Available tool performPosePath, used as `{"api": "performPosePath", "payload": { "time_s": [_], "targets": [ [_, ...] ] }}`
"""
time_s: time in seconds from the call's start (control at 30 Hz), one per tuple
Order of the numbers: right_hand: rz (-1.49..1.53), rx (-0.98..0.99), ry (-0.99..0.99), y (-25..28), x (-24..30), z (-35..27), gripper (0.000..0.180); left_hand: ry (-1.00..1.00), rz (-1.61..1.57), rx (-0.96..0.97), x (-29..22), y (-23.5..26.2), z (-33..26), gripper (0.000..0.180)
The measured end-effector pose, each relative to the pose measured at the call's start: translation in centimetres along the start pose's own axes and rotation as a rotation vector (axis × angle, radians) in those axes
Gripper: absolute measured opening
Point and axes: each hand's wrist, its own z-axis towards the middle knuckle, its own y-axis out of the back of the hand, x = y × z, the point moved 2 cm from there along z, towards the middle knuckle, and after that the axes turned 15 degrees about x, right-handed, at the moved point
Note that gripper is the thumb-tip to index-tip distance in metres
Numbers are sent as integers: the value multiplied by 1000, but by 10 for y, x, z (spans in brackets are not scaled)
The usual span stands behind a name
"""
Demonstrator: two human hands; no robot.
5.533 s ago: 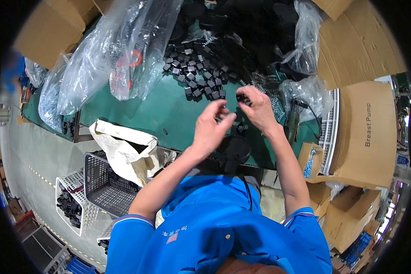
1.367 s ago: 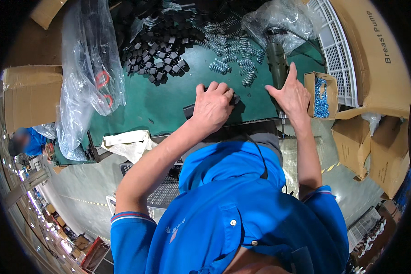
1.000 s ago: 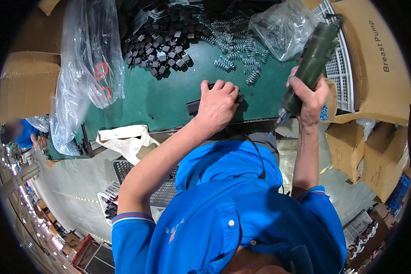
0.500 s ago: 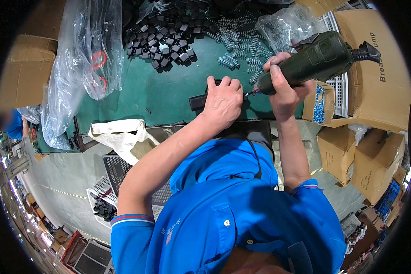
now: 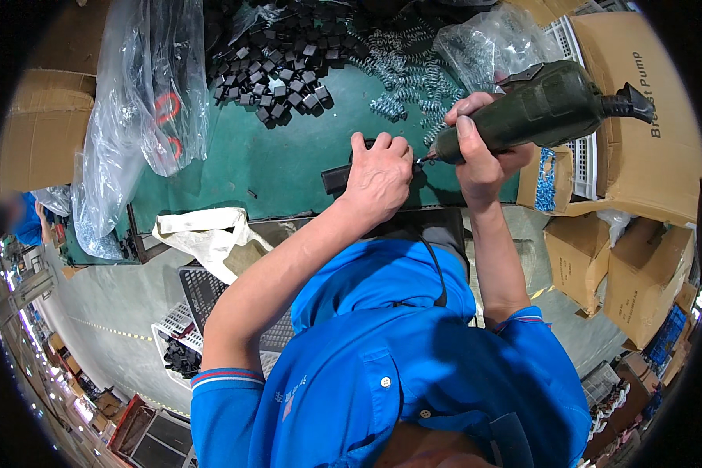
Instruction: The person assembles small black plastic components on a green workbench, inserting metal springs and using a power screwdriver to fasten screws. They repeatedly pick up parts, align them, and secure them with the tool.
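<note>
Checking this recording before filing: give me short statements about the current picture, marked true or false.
1. The right grip holds a dark green power tool. True.
2. The tool aims right. False: its tip points left, toward the left grip.
3. Loose springs lie right of the pile of black blocks. True.
4. The left grip is empty. False: it is closed over a black part.
5. A cream cloth is at the green table's near edge. True.

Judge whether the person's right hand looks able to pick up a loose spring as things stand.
Probably not: the right hand is wrapped around the dark green power tool. Many springs lie uncovered on the green table just beyond, so the occupied grip seems the main obstacle.
</note>
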Motion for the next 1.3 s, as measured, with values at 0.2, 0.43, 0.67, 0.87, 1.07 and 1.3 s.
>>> {"api": "performPosePath", "payload": {
  "time_s": [0.2, 0.43, 0.67, 0.87, 1.07, 1.3],
  "targets": [
    [-134, 70, -61, 3, -3, -2, 40, -2, 2, -27, 0, -1, 0, 27],
    [77, 206, 77, -3, -16, -14, 55, -45, -38, -177, 1, -7, 1, 14],
    [195, 238, -83, -9, -16, -24, 64, -38, -30, -158, 1, -6, -1, 14],
    [309, 319, -50, 4, -2, -3, 82, -25, -40, -87, -1, 1, -5, 26],
    [141, 16, -145, 53, 58, 17, 53, -20, -94, -100, 5, -1, -5, 31],
    [-914, 173, -597, 112, -21, -44, 72, -16, -61, -215, 4, 40, -72, 32]
  ]
}}
